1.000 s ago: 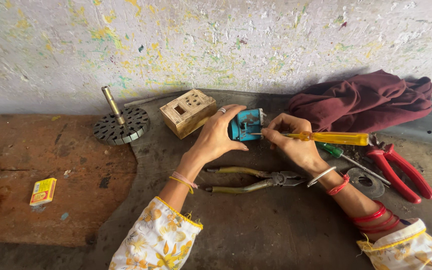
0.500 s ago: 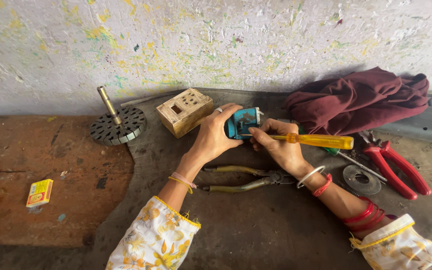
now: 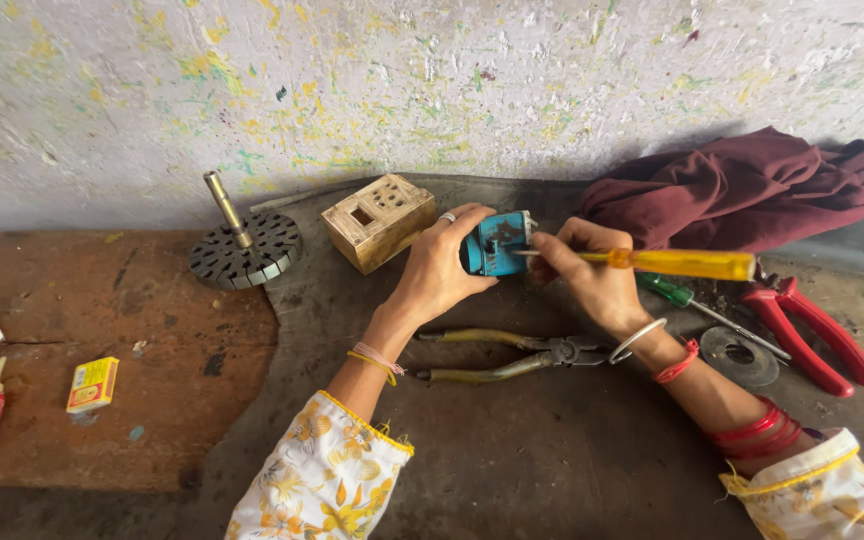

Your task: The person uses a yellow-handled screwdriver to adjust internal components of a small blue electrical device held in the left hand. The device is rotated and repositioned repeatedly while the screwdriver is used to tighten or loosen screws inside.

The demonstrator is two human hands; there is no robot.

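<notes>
Left hand [image 3: 442, 275]: you're gripping the blue part [image 3: 497, 243], held just off the worktop [image 3: 552, 450].
Right hand [image 3: 592, 275]: closed on the screwdriver [image 3: 682, 263], tip on the part.
Risk: tip could slip toward your left fingers.
Cause: part unclamped, sideways push.

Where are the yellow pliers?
In the head view, the yellow pliers lie flat on the bench, near the middle, just below the left hand and right hand.
</notes>
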